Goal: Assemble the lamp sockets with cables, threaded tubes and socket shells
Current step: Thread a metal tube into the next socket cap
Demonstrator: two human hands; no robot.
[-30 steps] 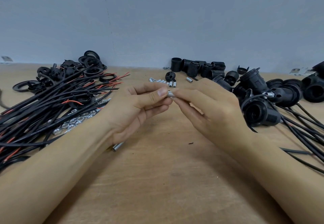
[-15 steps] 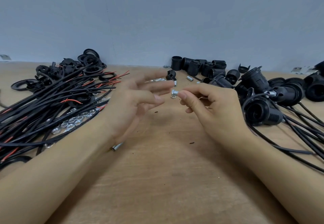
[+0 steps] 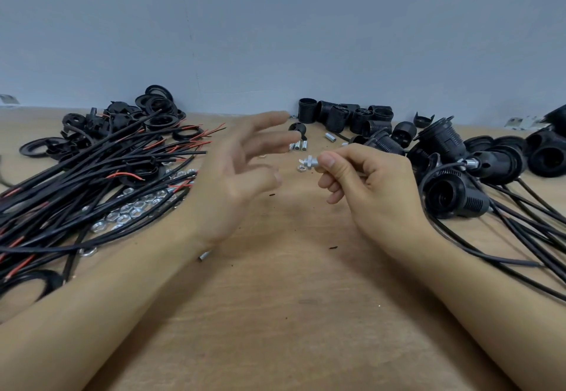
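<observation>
A short silver tube (nut threaded on) is held above black cables lying left, shells behind and sockets right.

Black cables with red wire tips; black socket shells; silver threaded tube and nuts; light brown wood-grain tabletop; plain grey-blue wall.
</observation>
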